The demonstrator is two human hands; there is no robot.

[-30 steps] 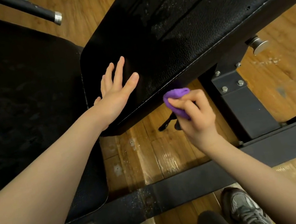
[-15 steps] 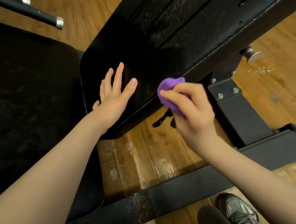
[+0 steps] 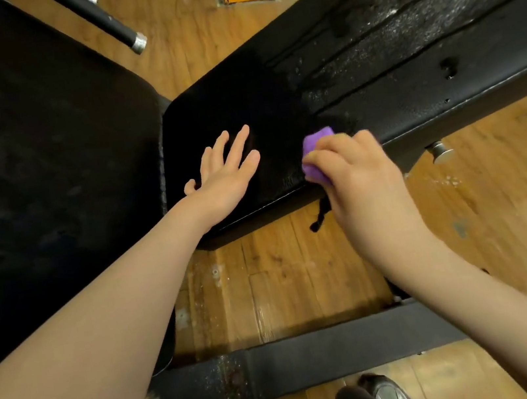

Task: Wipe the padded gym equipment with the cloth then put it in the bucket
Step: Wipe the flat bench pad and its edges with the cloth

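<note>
The left hand [image 3: 222, 180] lies flat, fingers straight, on the black bench pad [image 3: 279, 134]. The right hand [image 3: 359, 172] grips the purple cloth [image 3: 314, 149] against the pad's edge.

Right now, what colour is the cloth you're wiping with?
Purple: the cloth in the right hand, head view.

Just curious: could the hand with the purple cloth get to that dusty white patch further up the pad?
Probably yes: the right hand holds the cloth on the pad, and nothing lies between it and the patch.
</note>
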